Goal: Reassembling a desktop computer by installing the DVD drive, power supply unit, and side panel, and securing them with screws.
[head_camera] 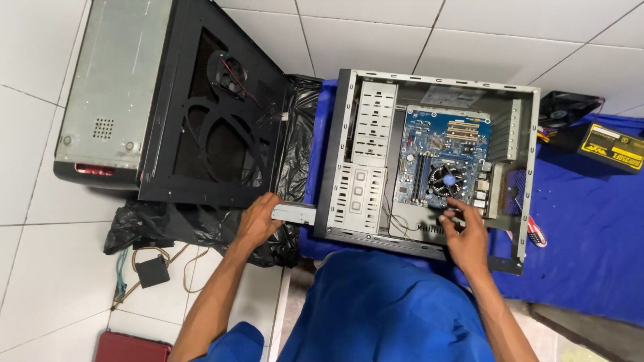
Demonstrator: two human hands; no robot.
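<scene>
An open grey computer case [335, 167] lies on its side on a blue cloth [590, 234]. Inside it sits a blue motherboard [436, 147] with a round black cooler fan [447, 180]. My right hand [464, 231] is inside the case by the board's near edge, fingers pinched on a small thin tool or part that is too small to tell. My left hand [258, 218] rests outside the case's left wall, gripping a flat grey metal bracket [295, 214] that lies on a black plastic bag [295, 147].
A black side panel [215, 114] with fan cutouts leans on a second grey case [111, 87] at upper left. A small black box with cables [151, 271] lies on the white tiles. A power supply [614, 147] sits at far right. A dark red object [131, 348] is at bottom left.
</scene>
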